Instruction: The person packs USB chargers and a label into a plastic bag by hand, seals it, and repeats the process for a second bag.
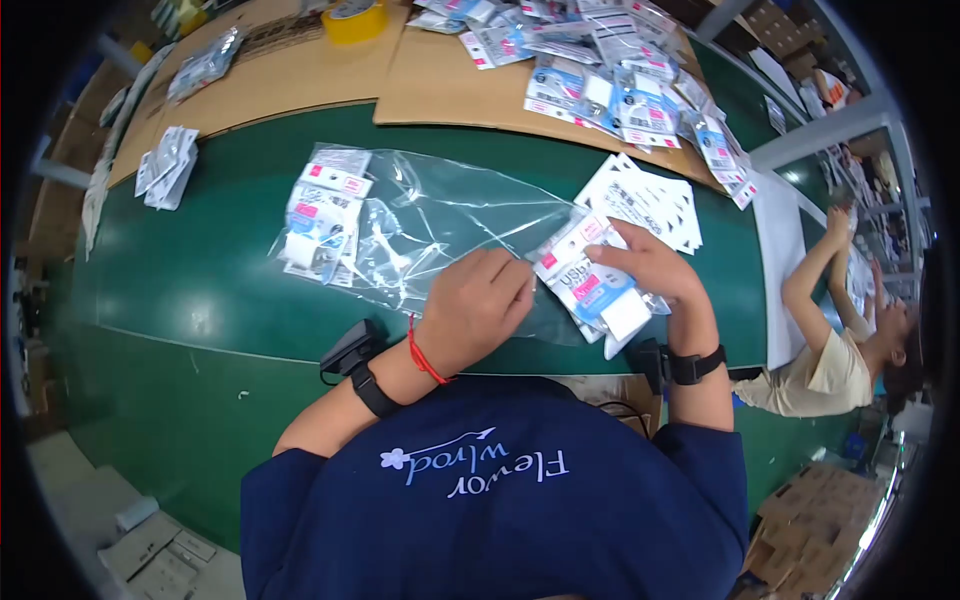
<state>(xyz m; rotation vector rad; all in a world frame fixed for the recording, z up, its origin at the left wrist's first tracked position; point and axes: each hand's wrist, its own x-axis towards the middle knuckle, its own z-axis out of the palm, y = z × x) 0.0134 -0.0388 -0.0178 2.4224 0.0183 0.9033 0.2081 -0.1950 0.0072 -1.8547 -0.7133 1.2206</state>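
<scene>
Bagging step here: left hand (478, 305) pinches the clear plastic bag's (440, 225) mouth on the green surface (200, 270), right hand (645, 268) grips a stack of packets (595, 285) at the opening. Next, I'd guess, comes sliding them in straight.

Green table (200, 290): clear bag (430, 225) lying flat, several packets (320, 215) inside at its closed end. Left hand (478, 305) pinches the bag's open edge. Right hand (645, 265) grips a stack of packets (595, 285) at the opening. White cards (650, 200) just beyond. Cardboard (440, 85) with loose packets (620, 80); yellow tape roll (355, 20).
</scene>
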